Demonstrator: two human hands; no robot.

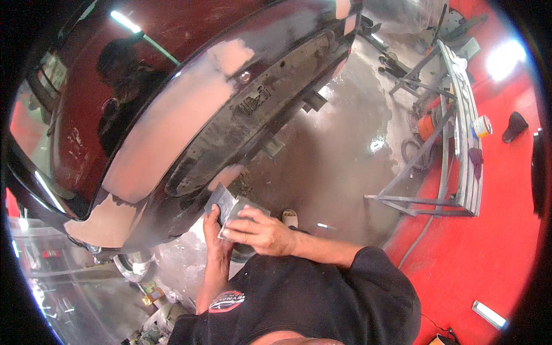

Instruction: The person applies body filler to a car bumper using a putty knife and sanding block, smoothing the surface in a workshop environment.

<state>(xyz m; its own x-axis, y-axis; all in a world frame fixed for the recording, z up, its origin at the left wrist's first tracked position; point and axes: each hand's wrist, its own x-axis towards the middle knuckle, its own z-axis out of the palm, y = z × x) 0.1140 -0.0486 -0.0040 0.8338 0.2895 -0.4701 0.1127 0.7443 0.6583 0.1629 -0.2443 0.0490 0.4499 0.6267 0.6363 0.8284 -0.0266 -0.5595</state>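
Sheet [223, 198], grey, between left grip [218, 238] and right grip [263, 234]

Right hand [265, 233], fingers [242, 226] bent, beside left hand [217, 240] (thumb [214, 215] raised)

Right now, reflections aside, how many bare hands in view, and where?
2: the left hand, thumb up against the grey sheet; the right hand just to its right, fingers pointing back toward it. No other hand shows; some fingers are hidden.
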